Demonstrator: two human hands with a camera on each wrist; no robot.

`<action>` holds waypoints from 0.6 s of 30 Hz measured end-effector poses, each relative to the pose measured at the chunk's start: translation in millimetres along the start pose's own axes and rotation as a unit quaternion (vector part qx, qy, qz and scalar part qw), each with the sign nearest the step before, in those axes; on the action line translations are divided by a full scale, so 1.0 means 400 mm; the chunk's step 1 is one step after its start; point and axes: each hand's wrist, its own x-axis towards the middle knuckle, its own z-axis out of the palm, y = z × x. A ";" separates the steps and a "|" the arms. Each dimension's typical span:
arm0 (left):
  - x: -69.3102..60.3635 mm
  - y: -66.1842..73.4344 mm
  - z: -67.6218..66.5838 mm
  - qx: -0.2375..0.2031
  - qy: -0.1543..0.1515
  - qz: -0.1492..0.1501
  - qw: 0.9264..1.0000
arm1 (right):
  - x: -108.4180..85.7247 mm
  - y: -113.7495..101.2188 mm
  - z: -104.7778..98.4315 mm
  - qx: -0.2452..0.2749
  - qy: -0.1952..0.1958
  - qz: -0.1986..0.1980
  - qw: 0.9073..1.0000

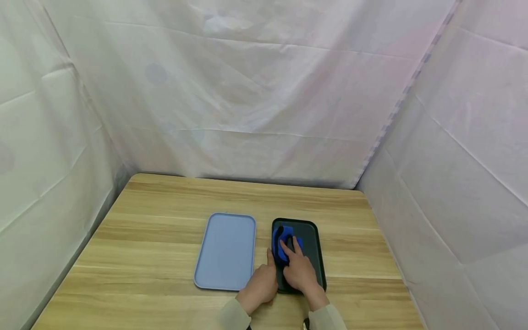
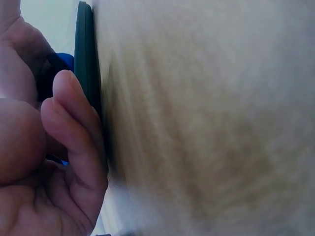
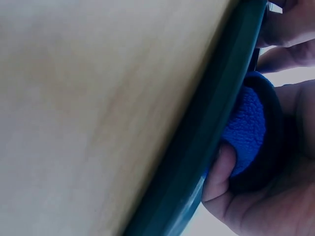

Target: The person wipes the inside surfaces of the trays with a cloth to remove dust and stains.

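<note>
A dark green tray (image 1: 310,236) lies on the table, with a blue fleecy cloth (image 3: 244,129) with thick black edging on its left half. My right hand (image 1: 300,271) is over the cloth, two fingers spread across it in the head view. In the right wrist view a fingertip (image 3: 222,164) curls against the blue pile and the black edging lies in the palm. My left hand (image 1: 264,282) rests at the tray's left edge, index finger straight along the rim. Its other fingers (image 2: 81,128) are bent beside the tray's side in the left wrist view.
A light blue tray (image 1: 227,254) with a raised rim lies left of the green one, close to my left hand. The wood-grain table (image 1: 144,247) has white fabric walls (image 1: 247,114) at its back and both sides.
</note>
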 end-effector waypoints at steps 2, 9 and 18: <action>0.000 0.001 0.001 -0.001 0.003 0.000 1.000 | -0.007 0.000 0.002 0.000 0.000 0.000 1.000; 0.000 0.000 0.005 0.001 0.008 -0.004 1.000 | -0.033 0.000 0.011 0.003 0.010 -0.008 1.000; 0.000 0.002 0.005 0.000 0.011 -0.003 1.000 | -0.051 0.003 0.016 -0.004 0.004 -0.005 1.000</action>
